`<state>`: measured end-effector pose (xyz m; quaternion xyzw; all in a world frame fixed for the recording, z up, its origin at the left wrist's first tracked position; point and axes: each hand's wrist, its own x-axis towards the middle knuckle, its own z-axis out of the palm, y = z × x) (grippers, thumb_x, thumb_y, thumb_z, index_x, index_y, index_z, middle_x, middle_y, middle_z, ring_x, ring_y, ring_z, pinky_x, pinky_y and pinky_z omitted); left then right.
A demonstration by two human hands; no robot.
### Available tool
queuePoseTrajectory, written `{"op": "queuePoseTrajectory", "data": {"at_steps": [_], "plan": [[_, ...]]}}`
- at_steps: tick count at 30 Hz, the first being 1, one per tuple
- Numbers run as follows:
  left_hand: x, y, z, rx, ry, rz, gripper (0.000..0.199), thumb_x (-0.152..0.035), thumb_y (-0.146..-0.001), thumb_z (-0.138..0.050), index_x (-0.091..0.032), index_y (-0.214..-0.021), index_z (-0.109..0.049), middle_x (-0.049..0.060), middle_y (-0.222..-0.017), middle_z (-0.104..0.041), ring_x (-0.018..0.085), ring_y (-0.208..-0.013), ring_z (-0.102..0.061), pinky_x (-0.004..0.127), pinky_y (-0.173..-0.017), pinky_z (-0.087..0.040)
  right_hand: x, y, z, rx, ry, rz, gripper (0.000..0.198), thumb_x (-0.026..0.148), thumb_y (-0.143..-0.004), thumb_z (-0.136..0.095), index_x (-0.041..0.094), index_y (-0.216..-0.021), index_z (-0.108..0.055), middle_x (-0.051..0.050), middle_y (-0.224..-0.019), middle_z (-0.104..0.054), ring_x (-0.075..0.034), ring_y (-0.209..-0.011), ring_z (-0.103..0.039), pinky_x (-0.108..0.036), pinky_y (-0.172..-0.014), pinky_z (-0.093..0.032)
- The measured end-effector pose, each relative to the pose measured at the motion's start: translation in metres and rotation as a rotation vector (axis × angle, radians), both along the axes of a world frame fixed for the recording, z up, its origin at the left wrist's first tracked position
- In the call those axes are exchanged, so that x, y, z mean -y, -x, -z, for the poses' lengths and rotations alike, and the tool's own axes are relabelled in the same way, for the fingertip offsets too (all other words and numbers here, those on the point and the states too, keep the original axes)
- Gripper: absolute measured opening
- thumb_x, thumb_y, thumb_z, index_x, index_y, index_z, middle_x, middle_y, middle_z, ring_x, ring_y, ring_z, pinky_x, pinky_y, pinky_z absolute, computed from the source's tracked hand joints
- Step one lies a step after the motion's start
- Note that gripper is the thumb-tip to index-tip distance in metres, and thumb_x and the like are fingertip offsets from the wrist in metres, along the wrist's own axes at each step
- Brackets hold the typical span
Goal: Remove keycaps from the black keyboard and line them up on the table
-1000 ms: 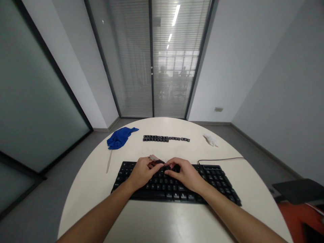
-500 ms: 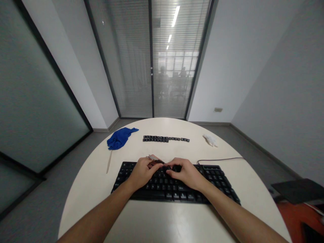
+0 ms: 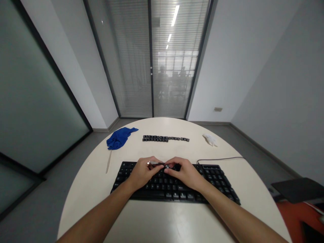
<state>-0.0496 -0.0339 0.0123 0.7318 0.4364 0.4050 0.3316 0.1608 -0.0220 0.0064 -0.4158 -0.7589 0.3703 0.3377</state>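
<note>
Keyboard lies flat at 6 o'clock in view. Right hand at its 1 o'clock, curled; cannot tell if grasping anything. Left hand, 10 o'clock, pinches slim tool. Loose keycaps lined up, 12 o'clock.

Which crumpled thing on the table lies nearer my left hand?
The blue cloth, on the left; the other, a white wad, lies beyond your right hand.
</note>
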Motion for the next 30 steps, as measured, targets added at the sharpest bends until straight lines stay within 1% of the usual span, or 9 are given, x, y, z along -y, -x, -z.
{"op": "queuePoseTrajectory", "data": {"at_steps": [5, 10, 14, 18, 20, 22, 25, 28, 30], "plan": [[0.0, 0.0, -0.001, -0.012, 0.004, -0.033, 0.014, -0.029, -0.085, -0.066, -0.019, -0.088, -0.075, 0.002, -0.083, -0.076, 0.017, -0.076, -0.069, 0.025, -0.067, -0.05, -0.001, -0.001, 0.003, 0.031, -0.042, -0.004, 0.025, 0.031, -0.08, -0.072, 0.023, -0.103, -0.072, -0.002, -0.087, -0.069, -0.018, -0.084, -0.063, -0.03, -0.08, -0.047], [0.001, 0.0, 0.0, -0.011, -0.006, -0.046, 0.014, -0.029, -0.085, -0.066, -0.019, -0.09, -0.075, 0.003, -0.085, -0.076, 0.017, -0.077, -0.069, 0.025, -0.069, -0.051, -0.003, -0.001, 0.006, 0.031, -0.011, 0.002, 0.034, 0.022, -0.077, -0.072, 0.024, -0.111, -0.068, 0.0, -0.087, -0.067, -0.017, -0.086, -0.062, -0.03, -0.085, -0.046], [-0.001, -0.002, 0.001, 0.014, -0.022, -0.082, 0.013, -0.027, -0.086, -0.064, -0.019, -0.086, -0.073, 0.002, -0.082, -0.075, 0.017, -0.076, -0.07, 0.025, -0.069, -0.052, -0.003, -0.001, 0.006, 0.03, -0.007, 0.0, 0.04, 0.021, -0.077, -0.072, 0.025, -0.116, -0.064, 0.001, -0.085, -0.065, -0.016, -0.083, -0.061, -0.029, -0.082, -0.046], [-0.005, -0.002, 0.003, 0.092, 0.033, -0.158, 0.015, -0.03, -0.086, -0.063, -0.017, -0.078, -0.066, 0.002, -0.073, -0.074, 0.019, -0.072, -0.073, 0.024, -0.064, -0.055, -0.001, -0.001, 0.004, 0.008, -0.038, -0.005, 0.047, 0.022, -0.08, -0.071, 0.026, -0.125, -0.057, 0.002, -0.086, -0.064, -0.015, -0.083, -0.061, -0.028, -0.081, -0.046], [-0.007, -0.002, 0.004, 0.116, 0.043, -0.209, 0.017, -0.032, -0.085, -0.063, -0.017, -0.076, -0.062, 0.003, -0.071, -0.074, 0.02, -0.071, -0.074, 0.024, -0.063, -0.055, -0.001, -0.001, 0.003, 0.002, -0.052, 0.009, 0.049, 0.025, -0.083, -0.068, 0.027, -0.129, -0.054, 0.001, -0.087, -0.065, -0.015, -0.082, -0.061, -0.028, -0.081, -0.046], [-0.008, -0.001, 0.004, 0.14, 0.052, -0.261, 0.018, -0.033, -0.085, -0.063, -0.017, -0.077, -0.062, 0.005, -0.077, -0.075, 0.02, -0.071, -0.074, 0.024, -0.063, -0.056, -0.001, -0.001, 0.003, 0.015, -0.07, 0.028, 0.041, 0.028, -0.086, -0.065, 0.027, -0.127, -0.058, 0.001, -0.088, -0.066, -0.015, -0.082, -0.062, -0.029, -0.082, -0.046], [-0.011, 0.0, 0.007, 0.143, 0.083, -0.297, 0.021, -0.035, -0.084, -0.063, -0.015, -0.081, -0.065, 0.008, -0.084, -0.076, 0.021, -0.071, -0.075, 0.026, -0.063, -0.056, -0.002, -0.002, 0.003, 0.047, -0.088, 0.089, 0.027, 0.033, -0.088, -0.062, 0.025, -0.114, -0.067, 0.0, -0.086, -0.068, -0.017, -0.082, -0.062, -0.029, -0.079, -0.046], [-0.012, 0.0, 0.01, 0.119, 0.092, -0.291, 0.023, -0.037, -0.084, -0.062, -0.014, -0.084, -0.066, 0.01, -0.084, -0.076, 0.022, -0.072, -0.074, 0.026, -0.063, -0.056, -0.003, -0.001, 0.003, 0.08, -0.076, 0.153, 0.024, 0.035, -0.086, -0.064, 0.024, -0.106, -0.07, 0.0, -0.082, -0.069, -0.017, -0.077, -0.063, -0.028, -0.073, -0.046], [-0.012, 0.001, 0.012, 0.12, 0.088, -0.286, 0.024, -0.038, -0.085, -0.062, -0.014, -0.085, -0.066, 0.01, -0.083, -0.076, 0.022, -0.071, -0.074, 0.027, -0.063, -0.056, -0.003, 0.0, 0.002, 0.093, -0.072, 0.182, 0.025, 0.034, -0.083, -0.067, 0.022, -0.104, -0.071, 0.0, -0.081, -0.069, -0.017, -0.077, -0.063, -0.028, -0.074, -0.046]]}}
